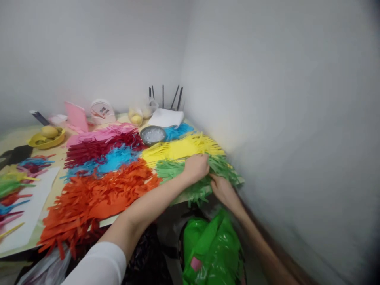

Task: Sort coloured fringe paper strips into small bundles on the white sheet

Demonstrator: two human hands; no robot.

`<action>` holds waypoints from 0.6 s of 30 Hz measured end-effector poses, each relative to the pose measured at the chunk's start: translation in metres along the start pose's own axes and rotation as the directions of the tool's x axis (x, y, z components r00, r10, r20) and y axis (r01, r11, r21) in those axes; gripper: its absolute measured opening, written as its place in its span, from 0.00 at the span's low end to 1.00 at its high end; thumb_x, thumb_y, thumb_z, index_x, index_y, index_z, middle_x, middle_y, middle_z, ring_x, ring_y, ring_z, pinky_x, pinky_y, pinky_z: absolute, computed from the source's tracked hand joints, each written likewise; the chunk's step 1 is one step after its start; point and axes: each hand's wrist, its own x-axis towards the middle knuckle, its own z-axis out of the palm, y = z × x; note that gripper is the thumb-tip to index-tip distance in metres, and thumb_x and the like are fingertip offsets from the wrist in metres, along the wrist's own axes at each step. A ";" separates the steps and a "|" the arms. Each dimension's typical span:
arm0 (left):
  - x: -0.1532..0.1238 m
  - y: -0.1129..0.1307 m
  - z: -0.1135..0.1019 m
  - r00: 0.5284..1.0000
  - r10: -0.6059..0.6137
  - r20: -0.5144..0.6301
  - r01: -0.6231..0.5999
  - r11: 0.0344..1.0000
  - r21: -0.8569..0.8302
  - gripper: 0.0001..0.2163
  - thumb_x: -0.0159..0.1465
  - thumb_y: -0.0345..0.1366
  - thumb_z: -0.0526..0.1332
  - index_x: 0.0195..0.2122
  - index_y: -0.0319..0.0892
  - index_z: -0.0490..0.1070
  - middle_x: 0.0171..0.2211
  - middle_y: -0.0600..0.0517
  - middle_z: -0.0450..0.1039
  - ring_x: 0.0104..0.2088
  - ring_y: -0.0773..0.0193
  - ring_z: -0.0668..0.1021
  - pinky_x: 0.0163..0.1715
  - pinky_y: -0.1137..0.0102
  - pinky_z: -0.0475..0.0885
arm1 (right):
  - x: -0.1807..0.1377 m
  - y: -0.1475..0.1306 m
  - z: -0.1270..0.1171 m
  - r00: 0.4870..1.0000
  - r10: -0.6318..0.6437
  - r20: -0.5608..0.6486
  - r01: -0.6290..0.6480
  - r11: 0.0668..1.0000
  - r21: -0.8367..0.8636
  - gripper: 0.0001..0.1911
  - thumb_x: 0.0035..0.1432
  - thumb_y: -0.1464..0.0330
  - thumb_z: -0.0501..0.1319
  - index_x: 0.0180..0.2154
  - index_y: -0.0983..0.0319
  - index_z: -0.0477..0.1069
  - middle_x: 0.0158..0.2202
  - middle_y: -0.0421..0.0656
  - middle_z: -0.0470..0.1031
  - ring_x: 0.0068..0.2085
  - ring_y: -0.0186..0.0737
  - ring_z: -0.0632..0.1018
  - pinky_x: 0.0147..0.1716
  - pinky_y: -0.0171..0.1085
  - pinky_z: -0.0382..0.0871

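Observation:
My left hand (197, 168) has its fingers curled at the right part of the table, over a pile of green fringed paper (169, 169). Close beside it, my right hand (222, 187) reaches in from the right, fingers bent against the same green paper. Both hands appear to grip the green strips, though my fingertips are partly hidden and blurred. Just behind lies yellow fringed paper (184, 147). Orange fringed paper (103, 194) is spread left of my left forearm.
Blue (118, 157), dark red (95, 149) and pink fringed paper (102, 133) lie farther left. A grey bowl (153, 135), a yellow dish (61, 138) and a black-antennaed router (166, 107) stand behind. A green plastic bag (213, 249) sits below the table edge. Walls meet behind and right.

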 end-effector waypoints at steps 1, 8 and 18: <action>-0.001 -0.003 -0.008 0.999 -0.010 -0.033 0.010 1.000 -0.010 0.10 0.64 0.32 0.53 0.43 0.39 0.71 0.43 0.42 0.77 0.46 0.52 0.78 0.43 0.62 0.73 | 0.003 0.004 0.003 1.000 0.021 -0.011 -0.021 1.000 0.023 0.21 0.55 0.72 0.51 0.46 0.64 0.76 0.42 0.52 0.81 0.46 0.49 0.80 0.49 0.45 0.73; -0.016 -0.047 -0.064 0.956 -0.120 -0.268 0.087 0.987 -0.133 0.07 0.65 0.34 0.54 0.39 0.42 0.70 0.41 0.47 0.78 0.43 0.58 0.77 0.42 0.67 0.71 | 0.031 0.032 -0.005 0.982 0.173 -0.070 -0.151 0.957 0.247 0.24 0.54 0.68 0.52 0.53 0.56 0.72 0.42 0.49 0.80 0.38 0.45 0.82 0.33 0.41 0.80; -0.072 -0.140 -0.187 0.725 -0.292 -0.623 0.011 0.911 -0.413 0.02 0.59 0.29 0.58 0.29 0.39 0.68 0.29 0.53 0.73 0.30 0.67 0.74 0.34 0.73 0.68 | 0.020 0.001 -0.024 0.997 0.071 0.019 -0.073 0.950 0.305 0.19 0.60 0.58 0.47 0.42 0.56 0.73 0.30 0.48 0.77 0.32 0.47 0.81 0.34 0.45 0.81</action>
